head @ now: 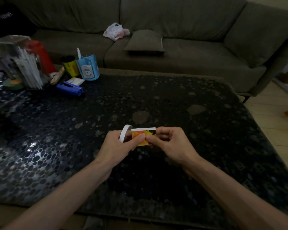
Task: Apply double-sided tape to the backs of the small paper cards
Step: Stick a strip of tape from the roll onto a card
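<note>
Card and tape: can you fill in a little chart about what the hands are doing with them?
card: orange and yellow, white strip along its top edge
tape roll: white, just left of the card
left hand: grips the tape roll, thumb on the card
right hand: pinches the card's right end
table: dark, pebble-patterned
far left corner: blue stapler, blue pen holder
</note>
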### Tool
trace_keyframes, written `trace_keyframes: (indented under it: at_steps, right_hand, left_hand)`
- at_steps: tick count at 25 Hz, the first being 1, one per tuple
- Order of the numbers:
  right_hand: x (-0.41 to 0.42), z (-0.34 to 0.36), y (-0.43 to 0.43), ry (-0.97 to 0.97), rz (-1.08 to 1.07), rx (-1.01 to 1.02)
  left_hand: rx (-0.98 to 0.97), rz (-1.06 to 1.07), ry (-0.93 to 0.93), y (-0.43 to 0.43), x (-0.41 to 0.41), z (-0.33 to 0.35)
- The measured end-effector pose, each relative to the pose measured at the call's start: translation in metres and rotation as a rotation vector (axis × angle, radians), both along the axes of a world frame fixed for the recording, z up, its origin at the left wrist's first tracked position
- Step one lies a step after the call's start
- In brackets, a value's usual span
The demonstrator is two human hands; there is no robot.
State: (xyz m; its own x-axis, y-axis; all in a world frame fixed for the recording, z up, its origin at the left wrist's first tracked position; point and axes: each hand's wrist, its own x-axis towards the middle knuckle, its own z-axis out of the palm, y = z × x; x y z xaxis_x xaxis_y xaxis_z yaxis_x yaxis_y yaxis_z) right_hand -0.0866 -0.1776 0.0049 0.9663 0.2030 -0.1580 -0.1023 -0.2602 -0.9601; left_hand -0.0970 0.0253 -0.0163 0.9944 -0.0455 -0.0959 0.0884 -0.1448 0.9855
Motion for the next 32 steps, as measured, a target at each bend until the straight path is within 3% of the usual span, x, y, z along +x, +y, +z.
trace_keyframes:
  at_steps: [9, 15, 20, 25, 32]
  right_hand:
    - [0.002, -0.005, -0.002, -0.099, -0.046, -0.098]
    - [0.002, -0.003, -0.001, 0.040, -0.008, -0.071]
    - [0.002, -0.001, 0.000, -0.016, -0.007, -0.095]
    - [0.004, -0.003, -0.002, 0.099, -0.002, -0.083]
    - [0.010, -0.009, 0.001, 0.104, -0.166, -0.141]
  left_hand:
    - [0.037, 0.052, -0.019, -0.008, 0.000, 0.004]
    - [0.037, 0.038, -0.034, -0.005, -0.001, 0.003]
    - [0.036, 0.019, -0.029, -0.001, 0.000, 0.005]
    - [0.066, 0.029, -0.040, -0.001, 0.001, 0.002]
    - [0.111, 0.035, -0.141, 0.015, 0.005, -0.008]
